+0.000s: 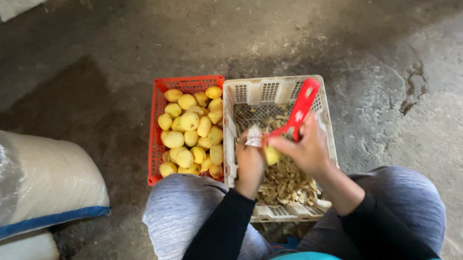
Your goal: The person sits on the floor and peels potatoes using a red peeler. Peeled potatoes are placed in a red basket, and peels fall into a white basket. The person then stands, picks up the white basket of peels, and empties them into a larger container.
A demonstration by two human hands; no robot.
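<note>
A sack (30, 187) is lying on the floor (113, 42) at far left, white with a blue stripe. Next, a red crate (156, 141) is holding a heap of peeled potatoes (188, 138), pale yellow and bare. Just beside it, touching, a white crate (277, 90) is catching the peelings (287, 184).

Over the white crate, the left hand (250, 163) is closing around a potato (271, 155), half hidden by the fingers. The right hand (308, 148) is gripping a red peeler (298, 112), its handle angling up and away, its blade end meeting the potato.

The potato is looking small, firm and fairly light; peeled flesh is likely wet and slippery, so it is probably best cupped in the palm with fingers wrapping the far side, away from the blade. The peeler is stiff and best held along the handle.
</note>
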